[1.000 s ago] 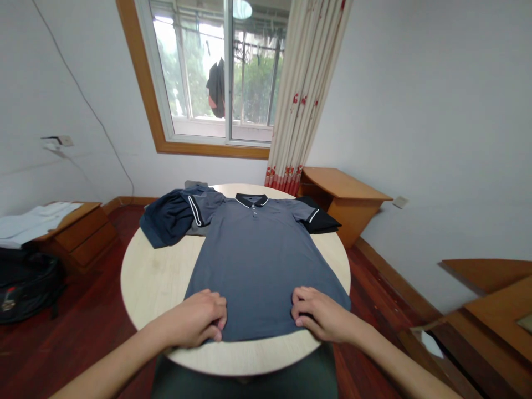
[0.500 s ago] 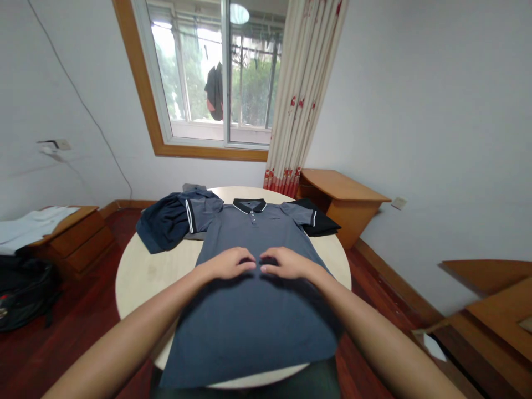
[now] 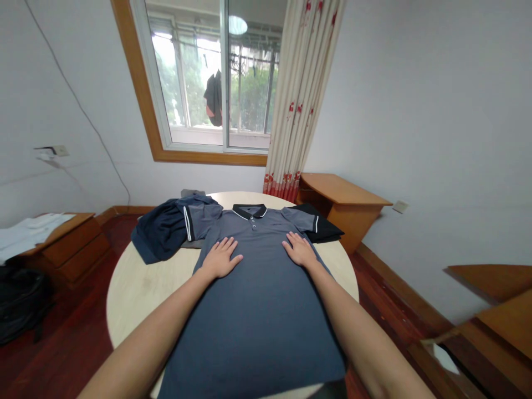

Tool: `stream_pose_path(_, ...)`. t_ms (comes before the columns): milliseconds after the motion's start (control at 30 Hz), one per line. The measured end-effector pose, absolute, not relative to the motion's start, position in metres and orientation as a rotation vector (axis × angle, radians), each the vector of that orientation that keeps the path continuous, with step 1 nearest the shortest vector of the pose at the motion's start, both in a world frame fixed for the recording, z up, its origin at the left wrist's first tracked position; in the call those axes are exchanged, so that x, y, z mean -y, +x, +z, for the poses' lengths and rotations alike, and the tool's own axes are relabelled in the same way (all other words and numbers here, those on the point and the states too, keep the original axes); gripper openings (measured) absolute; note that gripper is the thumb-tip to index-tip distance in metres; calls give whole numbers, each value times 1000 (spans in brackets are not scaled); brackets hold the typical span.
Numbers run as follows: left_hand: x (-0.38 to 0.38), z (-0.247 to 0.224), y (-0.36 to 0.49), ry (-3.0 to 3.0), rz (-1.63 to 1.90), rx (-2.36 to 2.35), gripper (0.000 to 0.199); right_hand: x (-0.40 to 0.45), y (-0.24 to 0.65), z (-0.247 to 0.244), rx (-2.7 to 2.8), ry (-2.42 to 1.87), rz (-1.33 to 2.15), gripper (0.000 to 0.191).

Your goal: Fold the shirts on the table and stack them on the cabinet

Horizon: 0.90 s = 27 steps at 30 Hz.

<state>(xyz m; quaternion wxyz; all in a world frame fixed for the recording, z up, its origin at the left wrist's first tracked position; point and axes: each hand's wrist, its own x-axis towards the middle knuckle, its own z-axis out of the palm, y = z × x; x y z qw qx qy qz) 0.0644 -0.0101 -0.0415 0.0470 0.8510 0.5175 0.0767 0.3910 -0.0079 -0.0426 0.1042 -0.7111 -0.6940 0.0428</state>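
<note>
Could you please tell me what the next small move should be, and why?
Perhaps slide the left hand and right hand gently toward the near end of the shirt, smoothing it: both seem to rest flat on its chest, with most of it below them.

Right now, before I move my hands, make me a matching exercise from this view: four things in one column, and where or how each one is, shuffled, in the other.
Column one
1. Polo shirt
2. Left hand
3. Curtain
4. Backpack

Column two
A. Black, at the picture's left edge
B. Palm down, fingers spread, on the side nearer the navy garment
C. Pale with red patterns, hanging beside the window
D. Laid out over the round table, collar toward the far side

Pairs: 1-D, 2-B, 3-C, 4-A
</note>
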Motion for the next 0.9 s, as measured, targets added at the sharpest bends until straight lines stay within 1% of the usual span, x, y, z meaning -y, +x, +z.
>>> stream_pose_path(267, 17, -41, 62, 2571, 206, -1643, 76, 32, 417, -51, 1982, -2152, -57, 63)
stream_pose_path(533, 19, -40, 62, 2550, 225, -1578, 74, 42, 414, -47, 1903, -2164, -169, 50)
stream_pose_path(633, 19, -41, 62, 2545, 257, -1565, 73, 34, 397, -32, 1978, -2095, -236, 45)
stream_pose_path(700, 19, -40, 64, 2534, 279, -1569, 72, 21, 376, -17, 2057, -1986, -228, 45)
stream_pose_path(800, 20, -39, 64, 2523, 280, -1566, 72, -4, 337, -1, 2151, -1798, -137, 50)
stream_pose_path(900, 20, -40, 61, 2497, 205, -1545, 79, -23, 303, -7, 2181, -1724, -20, 52)
